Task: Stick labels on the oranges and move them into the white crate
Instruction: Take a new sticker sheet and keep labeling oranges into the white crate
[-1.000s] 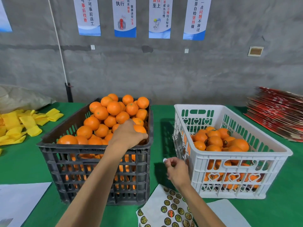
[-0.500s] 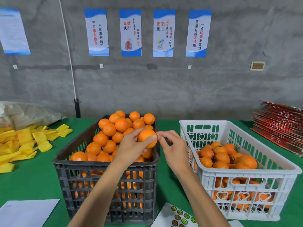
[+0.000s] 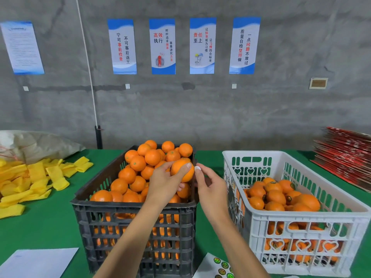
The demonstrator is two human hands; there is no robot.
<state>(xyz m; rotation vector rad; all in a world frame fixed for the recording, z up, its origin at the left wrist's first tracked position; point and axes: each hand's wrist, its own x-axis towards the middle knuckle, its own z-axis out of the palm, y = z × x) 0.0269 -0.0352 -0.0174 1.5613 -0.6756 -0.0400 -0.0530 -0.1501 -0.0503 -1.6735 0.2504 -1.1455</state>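
The fingers [image 3: 176,173] of the left hand [image 3: 162,185] were curled round one orange [image 3: 181,170], lifted just above the heap in the black crate, thumb tip on its upper right. The right hand [image 3: 210,189] pinched a small white label [image 3: 197,168] between thumb and forefinger, just beside the orange's right side; whether the label touched the peel could not be told.

Behind everything stood a rough grey concrete wall [image 3: 200,117] carrying four blue-and-white posters [image 3: 202,46] in a row, a fifth notice [image 3: 23,48] far left, a white cord [image 3: 88,73] running down to a dark post, and a small framed plate [image 3: 318,83] at the right. Below it a green table cover [image 3: 50,227] spread across the whole width.

On the cover, the black crate [image 3: 132,233] sat in the middle, heaped with oranges [image 3: 152,157]. The white crate [image 3: 301,233] stood just to its right, partly filled with labelled oranges [image 3: 277,195]. A grey sack [image 3: 36,143] lay at the far left, with a scatter of yellow foam sleeves [image 3: 36,177] before it. A stack of red flat cartons [image 3: 345,155] rested at the right edge. White paper [image 3: 38,261] lay at the near left, and a sheet of round stickers [image 3: 218,265] between the two crates, near the bottom edge.
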